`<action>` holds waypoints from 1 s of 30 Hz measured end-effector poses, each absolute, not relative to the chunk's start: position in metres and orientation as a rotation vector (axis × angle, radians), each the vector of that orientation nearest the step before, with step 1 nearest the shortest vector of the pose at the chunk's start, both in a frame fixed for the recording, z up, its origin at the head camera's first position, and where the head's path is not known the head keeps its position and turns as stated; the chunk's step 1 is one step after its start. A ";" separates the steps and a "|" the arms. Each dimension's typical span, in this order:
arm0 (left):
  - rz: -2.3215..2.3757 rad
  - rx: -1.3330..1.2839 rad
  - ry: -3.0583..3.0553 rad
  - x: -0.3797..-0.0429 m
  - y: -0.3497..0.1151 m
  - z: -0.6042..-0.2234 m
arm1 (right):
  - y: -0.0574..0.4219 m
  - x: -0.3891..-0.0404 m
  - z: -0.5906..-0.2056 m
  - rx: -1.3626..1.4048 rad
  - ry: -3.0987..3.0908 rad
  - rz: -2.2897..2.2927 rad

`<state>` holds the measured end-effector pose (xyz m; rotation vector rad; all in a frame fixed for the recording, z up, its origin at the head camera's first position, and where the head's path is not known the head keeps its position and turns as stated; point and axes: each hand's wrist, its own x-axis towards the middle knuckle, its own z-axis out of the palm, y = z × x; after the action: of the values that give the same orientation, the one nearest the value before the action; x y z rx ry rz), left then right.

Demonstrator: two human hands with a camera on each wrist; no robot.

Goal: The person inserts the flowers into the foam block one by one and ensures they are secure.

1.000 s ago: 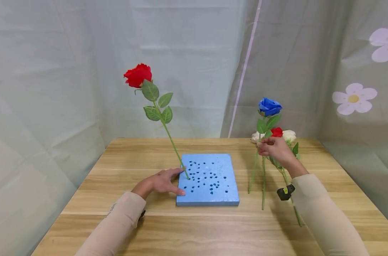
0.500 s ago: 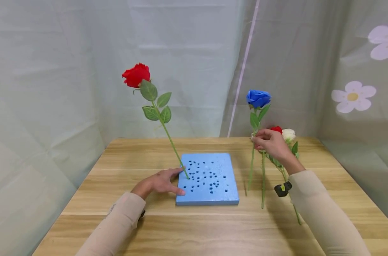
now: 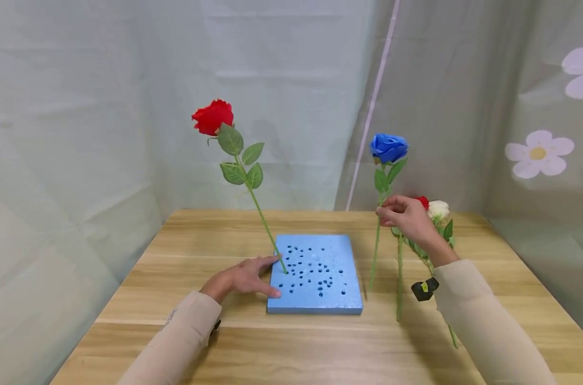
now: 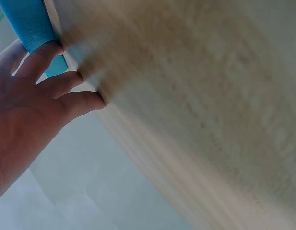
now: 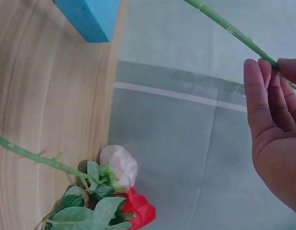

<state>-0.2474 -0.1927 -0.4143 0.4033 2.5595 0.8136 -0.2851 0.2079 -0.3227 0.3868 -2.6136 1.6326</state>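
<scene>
In the head view my right hand (image 3: pixel 411 219) pinches the green stem of a blue rose (image 3: pixel 389 148) between thumb and fingertips. The rose is upright, its lower end near the tabletop, right of the board; contact cannot be told. The right wrist view shows the stem (image 5: pixel 234 31) at my fingertips. My left hand (image 3: pixel 245 276) rests at the left edge of a blue foam board (image 3: pixel 336 251), its thumb on the front left part. Its fingers look spread in the left wrist view. A red rose (image 3: pixel 214 117) leans left, its stem in a board hole.
To the right, a white rose (image 3: pixel 437 209) and another red rose (image 3: pixel 421 202) lie on the wooden table (image 3: pixel 176 251), partly hidden by my right hand and arm. Several holes dot the board. Grey curtains (image 3: pixel 281 107) hang behind the table.
My right hand has moved left with the blue rose, away from the lying flowers. My left hand and the standing red rose hold their places; the head view has shifted slightly.
</scene>
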 end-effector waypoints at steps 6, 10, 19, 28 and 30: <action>0.814 0.382 2.563 -0.246 -0.193 -0.413 | 0.204 -0.286 -0.319 0.386 -2.606 1.611; 0.804 0.356 2.567 -0.245 -0.193 -0.413 | 0.199 -0.285 -0.315 0.413 -2.586 1.628; 0.801 0.370 2.574 -0.244 -0.192 -0.414 | 0.188 -0.283 -0.311 0.481 -2.497 1.714; 0.803 0.357 2.579 -0.241 -0.193 -0.415 | 0.169 -0.284 -0.315 0.518 -2.462 1.756; 0.807 0.366 2.578 -0.241 -0.193 -0.415 | 0.164 -0.286 -0.316 0.527 -2.463 1.748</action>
<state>-0.2407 -0.1927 -0.4150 0.3657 2.5784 0.8072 -0.2857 0.1638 -0.3159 0.5269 -2.4632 1.7481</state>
